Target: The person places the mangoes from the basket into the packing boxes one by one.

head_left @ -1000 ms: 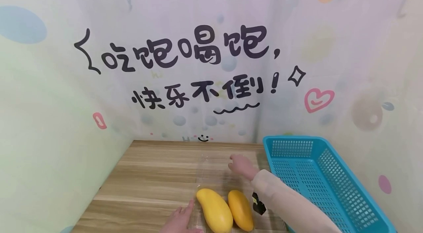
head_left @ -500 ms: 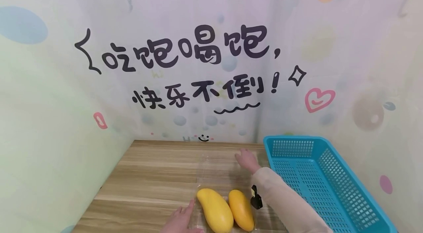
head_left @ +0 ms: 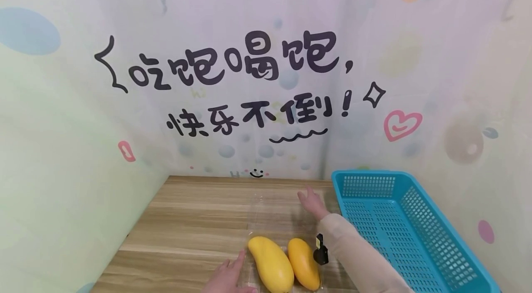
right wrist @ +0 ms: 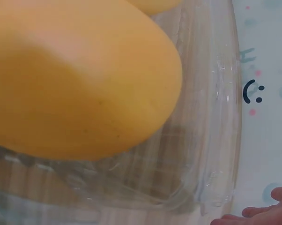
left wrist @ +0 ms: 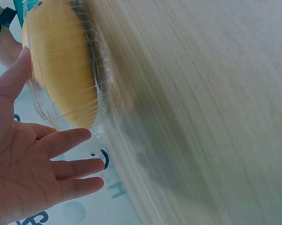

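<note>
Left hand (head_left: 224, 278): fingers straight, spread, beside the left wall of the clear ribbed plastic container (right wrist: 218, 117); one fingertip seems to touch that wall, nothing gripped. Right hand (head_left: 312, 201): fingers apart, loosely extended, at the container's far right, by its clear folded-back lid (head_left: 270, 214); contact can't be told. Two mangoes in the container's near half: large plump yellow mango (head_left: 271, 264) with a narrower far end, on the left; smaller orange-yellow oval mango (head_left: 303, 263) on the right, touching or nearly so. Risks, my judgement: the beige sleeve (head_left: 361, 256) and small black device (head_left: 321, 251) sit very near the container's right side, so a dropped forearm could bump the smaller mango; thin plastic could buckle under uneven pressing, or the lid spring up if let go. Looks: mango skins smooth, no breaks visible, few tiny dark specks in the right wrist close-up; plastic glossy, edges hard to trace. Outward: wood-grain table (head_left: 187, 224) under the container, blue perforated plastic basket (head_left: 370, 174) to its right, pastel printed fabric backdrop (head_left: 208, 7) behind it.
</note>
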A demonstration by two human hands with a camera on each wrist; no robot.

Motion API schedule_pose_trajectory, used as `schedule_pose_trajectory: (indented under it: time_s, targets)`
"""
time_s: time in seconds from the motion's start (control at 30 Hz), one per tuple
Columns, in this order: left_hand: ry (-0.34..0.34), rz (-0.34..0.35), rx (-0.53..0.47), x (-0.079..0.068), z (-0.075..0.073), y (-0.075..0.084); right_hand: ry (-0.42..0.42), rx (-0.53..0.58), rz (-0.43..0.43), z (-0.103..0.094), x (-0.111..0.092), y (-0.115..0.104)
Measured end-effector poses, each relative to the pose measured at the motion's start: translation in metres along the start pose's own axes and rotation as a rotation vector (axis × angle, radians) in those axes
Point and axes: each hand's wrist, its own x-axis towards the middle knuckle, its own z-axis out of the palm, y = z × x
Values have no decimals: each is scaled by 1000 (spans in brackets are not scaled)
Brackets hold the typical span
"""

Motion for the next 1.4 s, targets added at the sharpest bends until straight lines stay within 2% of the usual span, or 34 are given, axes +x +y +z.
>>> schedule_pose_trajectory:
  time_s: [0.03,0.17,0.23,0.27,0.33,0.43,0.53,0.67,0.97,1.27,1.4]
  targets:
    - [0,-2,-1,0,0,0,11,16,-21,4,3,7]
    - [2,0,3,0,0,1,-40,105,41,-17,-34,-30]
    - [4,0,4,-1,0,1,-40,138,43,-22,-47,-41]
    - [5,-1,5,-1,0,1,-55,153,74,-25,-52,-48]
    - [6,-7,-6,-1,0,1,-38,177,59,-15,-42,-34]
    - [7,-6,-13,-1,0,1,-39,201,74,-9,-37,-26]
    - [9,-2,-21,-1,0,2,-66,244,134,-16,-49,-41]
    - [9,2,-26,-1,-1,2,-87,281,140,-25,-61,-52]
    - [7,5,-18,-1,-2,2,-73,306,194,-23,-59,-47]
    - [-2,-21,-10,0,-2,3,68,329,174,-27,-59,-50]
    - [-2,-25,-14,0,-2,4,106,355,160,-29,-56,-51]
